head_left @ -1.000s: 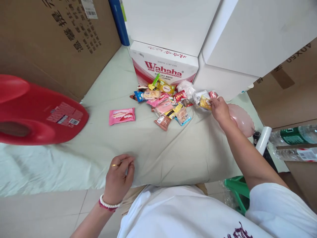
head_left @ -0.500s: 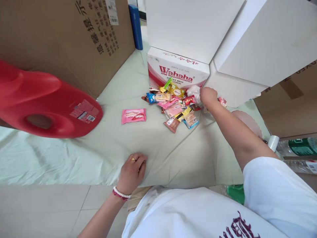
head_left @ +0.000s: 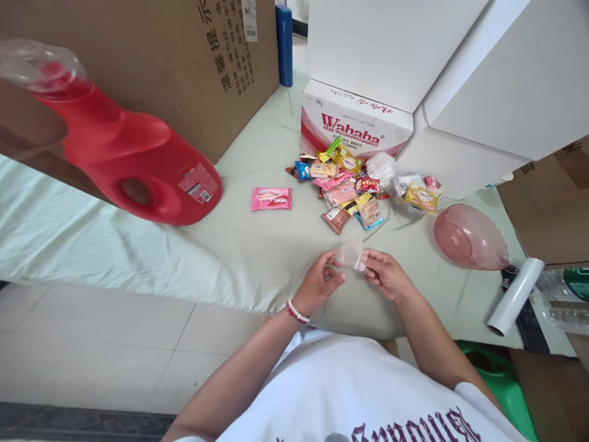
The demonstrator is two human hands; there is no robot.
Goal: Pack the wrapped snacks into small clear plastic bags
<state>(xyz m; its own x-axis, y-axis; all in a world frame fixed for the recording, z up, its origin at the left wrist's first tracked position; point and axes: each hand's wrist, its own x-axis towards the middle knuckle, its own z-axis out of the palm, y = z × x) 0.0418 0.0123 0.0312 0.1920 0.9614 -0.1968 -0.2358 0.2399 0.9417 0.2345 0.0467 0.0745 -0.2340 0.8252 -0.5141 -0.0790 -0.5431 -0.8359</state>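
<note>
A small clear plastic bag (head_left: 350,253) is stretched between my two hands above the cloth, close to my body. My right hand (head_left: 387,274) pinches its right edge between thumb and fingers. On its other side, the fingertips of my left hand (head_left: 318,281) grip the left edge, with the thumb lower and apart. Just beyond the bag lies a heap of wrapped snacks (head_left: 341,194). A pink nabati wafer packet (head_left: 271,199) rests alone to the left. Crumpled clear plastic bags (head_left: 381,166) sit at the heap's right side.
Right of the heap are a clear bag of snacks (head_left: 416,193), a pink plastic bowl (head_left: 470,238) and a white roll (head_left: 515,298). A red jug (head_left: 161,166) stands left. Behind are a Wahaha box (head_left: 354,126) and a brown carton (head_left: 151,67).
My right hand has come back from the crumpled plastic with a small clear bag. My left hand has risen from the table edge and joined it. The view has shifted.
</note>
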